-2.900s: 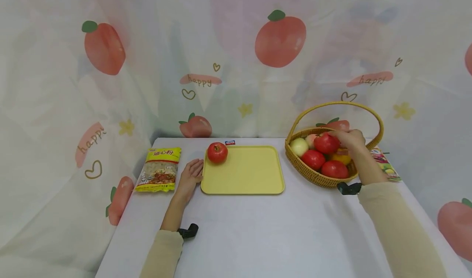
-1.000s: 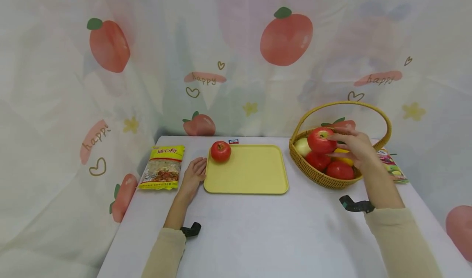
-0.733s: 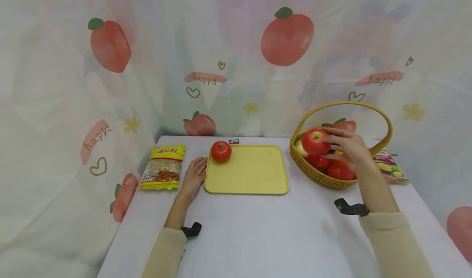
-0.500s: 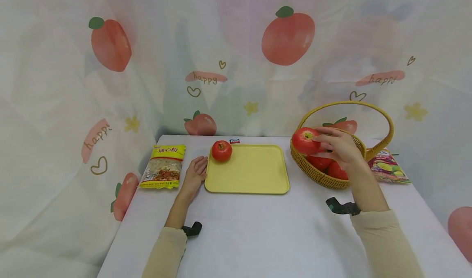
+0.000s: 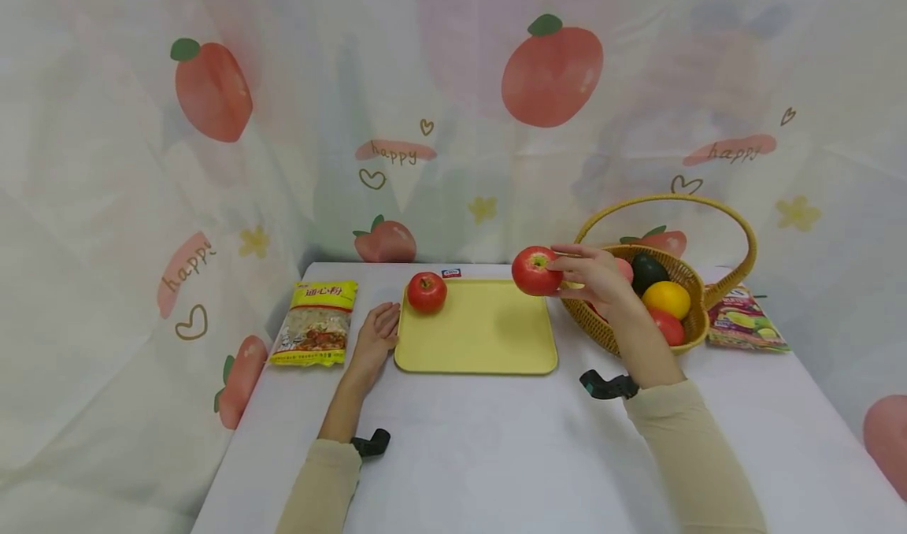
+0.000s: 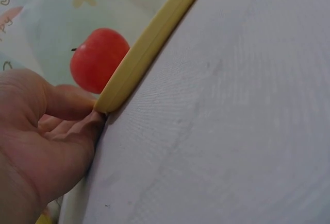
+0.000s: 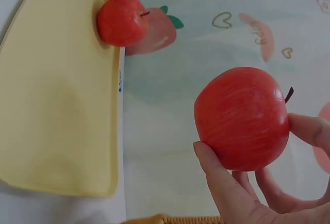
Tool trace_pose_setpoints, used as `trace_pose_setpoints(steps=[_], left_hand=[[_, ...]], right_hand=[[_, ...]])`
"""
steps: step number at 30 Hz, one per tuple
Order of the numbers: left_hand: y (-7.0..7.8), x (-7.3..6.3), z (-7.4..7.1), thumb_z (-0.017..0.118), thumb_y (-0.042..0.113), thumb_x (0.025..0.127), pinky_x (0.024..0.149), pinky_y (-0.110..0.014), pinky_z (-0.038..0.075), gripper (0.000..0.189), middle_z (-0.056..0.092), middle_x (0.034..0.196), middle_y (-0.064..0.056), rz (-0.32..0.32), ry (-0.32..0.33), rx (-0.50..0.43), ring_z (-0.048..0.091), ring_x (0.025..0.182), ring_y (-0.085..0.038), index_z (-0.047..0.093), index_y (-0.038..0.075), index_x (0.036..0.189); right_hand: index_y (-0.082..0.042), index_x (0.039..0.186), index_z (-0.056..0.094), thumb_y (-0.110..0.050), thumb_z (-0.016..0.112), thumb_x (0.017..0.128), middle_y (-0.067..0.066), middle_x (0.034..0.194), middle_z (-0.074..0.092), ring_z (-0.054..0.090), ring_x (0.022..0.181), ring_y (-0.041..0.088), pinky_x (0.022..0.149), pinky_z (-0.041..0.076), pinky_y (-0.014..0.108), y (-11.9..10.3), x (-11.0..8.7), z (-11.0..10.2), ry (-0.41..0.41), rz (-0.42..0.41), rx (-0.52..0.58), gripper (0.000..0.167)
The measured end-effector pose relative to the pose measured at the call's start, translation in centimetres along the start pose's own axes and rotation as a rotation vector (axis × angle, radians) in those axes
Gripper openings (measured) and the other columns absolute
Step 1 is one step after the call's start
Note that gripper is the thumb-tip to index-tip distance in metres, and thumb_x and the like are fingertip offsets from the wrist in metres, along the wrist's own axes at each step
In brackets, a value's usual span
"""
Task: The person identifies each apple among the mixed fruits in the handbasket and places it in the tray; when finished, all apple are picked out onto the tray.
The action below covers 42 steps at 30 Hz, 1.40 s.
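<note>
My right hand (image 5: 594, 278) holds a red apple (image 5: 537, 271) in its fingertips, above the right back corner of the yellow tray (image 5: 475, 337). In the right wrist view, the thumb and fingers grip this apple (image 7: 242, 120) around its sides, its dark stem showing. Another red apple (image 5: 427, 292) sits in the tray's back left corner. Beside the tray's left edge lies my left hand (image 5: 374, 337). In the left wrist view, the left thumb and fingers (image 6: 72, 103) come together at the tray's rim (image 6: 149, 44), pinching it.
A wicker basket (image 5: 697, 331) with a tall handle stands at the right, holding a yellow fruit (image 5: 666, 300), a dark green one (image 5: 648, 272) and red ones. A colourful packet (image 5: 745, 320) lies beyond it. A yellow food bag (image 5: 314, 323) lies at the left.
The right hand has lifted the apple out of the basket and carried it left to the tray, uncovering the yellow and dark green fruit. The left hand has stayed at the tray's edge.
</note>
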<state>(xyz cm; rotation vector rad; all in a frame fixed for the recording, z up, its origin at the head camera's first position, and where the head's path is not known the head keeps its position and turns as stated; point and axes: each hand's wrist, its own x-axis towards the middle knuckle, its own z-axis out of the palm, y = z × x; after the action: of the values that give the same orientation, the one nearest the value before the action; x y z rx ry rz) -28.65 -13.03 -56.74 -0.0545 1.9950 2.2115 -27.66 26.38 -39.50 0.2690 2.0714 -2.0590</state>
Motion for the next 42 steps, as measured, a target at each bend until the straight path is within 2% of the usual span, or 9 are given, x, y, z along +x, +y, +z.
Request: trace_pose_setpoints(steps=[8, 14, 24, 32, 36, 42], left_hand=[[-0.2, 0.1, -0.3, 0.045, -0.022, 0.096, 0.124, -0.041, 0.033, 0.071, 0.04, 0.164, -0.012, 0.043, -0.026, -0.034, 0.036, 0.153, -0.026, 0.031, 0.006, 0.16], [-0.3, 0.1, -0.2, 0.044, -0.023, 0.096, 0.125, -0.04, 0.032, 0.072, 0.039, 0.164, -0.011, 0.046, -0.036, -0.036, 0.035, 0.154, -0.026, 0.03, 0.005, 0.161], [-0.3, 0.3, -0.2, 0.045, -0.021, 0.096, 0.124, -0.038, 0.034, 0.071, 0.041, 0.163, -0.008, 0.032, -0.017, -0.018, 0.037, 0.152, -0.022, 0.032, 0.008, 0.16], [-0.5, 0.4, 0.1, 0.043, -0.023, 0.095, 0.125, -0.042, 0.032, 0.072, 0.038, 0.165, -0.013, 0.048, -0.044, -0.036, 0.034, 0.154, -0.027, 0.03, 0.005, 0.16], [-0.6, 0.4, 0.0, 0.044, -0.023, 0.095, 0.125, -0.041, 0.033, 0.072, 0.039, 0.164, -0.011, 0.047, -0.027, -0.026, 0.035, 0.153, -0.025, 0.031, 0.007, 0.16], [-0.6, 0.3, -0.2, 0.045, -0.021, 0.096, 0.124, -0.04, 0.034, 0.071, 0.04, 0.164, -0.008, 0.025, -0.015, -0.007, 0.037, 0.153, -0.023, 0.033, 0.01, 0.16]], right_hand=[[-0.002, 0.154, 0.045, -0.012, 0.069, 0.098, 0.018, 0.158, 0.039, 0.045, 0.138, 0.04, 0.103, 0.052, 0.058, 0.5, 2.1, 2.7, -0.033, 0.003, 0.053, 0.063], [-0.001, 0.153, 0.048, -0.01, 0.069, 0.096, 0.018, 0.158, 0.04, 0.049, 0.135, 0.041, 0.101, 0.055, 0.057, 0.8, 3.1, 4.4, -0.038, 0.004, 0.086, 0.061], [-0.003, 0.15, 0.051, -0.01, 0.071, 0.095, 0.017, 0.156, 0.044, 0.053, 0.134, 0.041, 0.097, 0.058, 0.055, 1.4, 4.0, 6.9, -0.031, 0.013, 0.09, 0.06], [-0.005, 0.148, 0.055, -0.011, 0.074, 0.093, 0.013, 0.16, 0.041, 0.053, 0.135, 0.039, 0.099, 0.057, 0.056, 3.0, 5.8, 7.8, -0.019, 0.06, 0.125, 0.059], [-0.004, 0.147, 0.054, -0.01, 0.074, 0.091, 0.013, 0.16, 0.041, 0.051, 0.137, 0.041, 0.1, 0.057, 0.057, 3.9, 6.8, 8.3, -0.022, 0.067, 0.12, 0.06], [-0.005, 0.151, 0.052, -0.01, 0.074, 0.09, 0.014, 0.16, 0.042, 0.05, 0.137, 0.041, 0.103, 0.054, 0.059, 5.3, 7.7, 9.0, 0.021, 0.104, 0.13, 0.065]])
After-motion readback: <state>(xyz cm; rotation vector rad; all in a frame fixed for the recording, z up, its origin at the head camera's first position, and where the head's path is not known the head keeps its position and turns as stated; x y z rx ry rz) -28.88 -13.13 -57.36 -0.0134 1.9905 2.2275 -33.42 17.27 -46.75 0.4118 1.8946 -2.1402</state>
